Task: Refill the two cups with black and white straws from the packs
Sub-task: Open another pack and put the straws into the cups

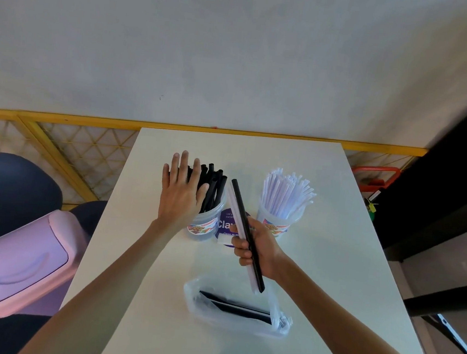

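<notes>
Now on table (318,256): two cups side by side, left cup (206,225) full of black straws (211,186), right cup (275,223) full of white straws (287,193). Left hand (181,193) flat and spread, fingers loose, laid against black straws, gripping nothing. Right hand (256,250) clenched around one black straw (245,229) and one white straw (235,208), tilted between cups. Near edge: clear pack (238,310), few black straws inside. Pink bin (18,261) off to left.

Likely an office pantry: purple "Clean as you" sticker (226,225), pink bin (18,261).
</notes>
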The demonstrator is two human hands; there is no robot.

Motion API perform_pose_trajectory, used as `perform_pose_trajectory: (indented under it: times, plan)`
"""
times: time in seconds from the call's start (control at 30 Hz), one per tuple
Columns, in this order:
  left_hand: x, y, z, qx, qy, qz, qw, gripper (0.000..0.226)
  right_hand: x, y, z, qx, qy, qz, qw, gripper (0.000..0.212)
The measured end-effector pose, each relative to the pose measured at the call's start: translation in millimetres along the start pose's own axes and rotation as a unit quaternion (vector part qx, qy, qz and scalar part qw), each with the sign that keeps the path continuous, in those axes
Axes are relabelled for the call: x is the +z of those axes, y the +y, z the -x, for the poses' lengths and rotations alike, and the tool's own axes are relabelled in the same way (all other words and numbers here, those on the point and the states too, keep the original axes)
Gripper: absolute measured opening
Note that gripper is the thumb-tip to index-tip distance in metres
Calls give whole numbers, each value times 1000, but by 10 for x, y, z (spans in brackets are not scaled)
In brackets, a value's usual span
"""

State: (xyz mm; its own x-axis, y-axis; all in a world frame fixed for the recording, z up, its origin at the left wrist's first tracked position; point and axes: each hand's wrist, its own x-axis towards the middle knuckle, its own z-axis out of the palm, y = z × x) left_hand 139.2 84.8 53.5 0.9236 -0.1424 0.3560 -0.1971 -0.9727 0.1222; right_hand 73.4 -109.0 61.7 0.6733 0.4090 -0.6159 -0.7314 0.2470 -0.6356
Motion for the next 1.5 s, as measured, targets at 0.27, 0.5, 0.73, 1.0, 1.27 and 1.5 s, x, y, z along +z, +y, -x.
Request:
perform_pose_trajectory:
  times: [0.27,0.5,0.73,1.0,1.27,1.5]
  plan:
    - [-367,541,54,-175,20,374,910,27,93,-12,40,2,20,16,1000,33]
    - [-249,735,147,-264,-62,416,868,23,173,13,111,-9,23,47,999,39]
    - [-581,625,-73,-271,-5,446,853,15,133,93,130,-16,41,44,998,36]
    - [-1159,83,-464,-96,252,350,897,54,120,108,86,-28,25,35,999,29]
    - [-564,95,-142,-67,136,307,940,36,121,53,92,-25,26,23,999,32]
    - [-181,94,5,-61,48,196,978,33,57,42,71,-24,29,28,999,33]
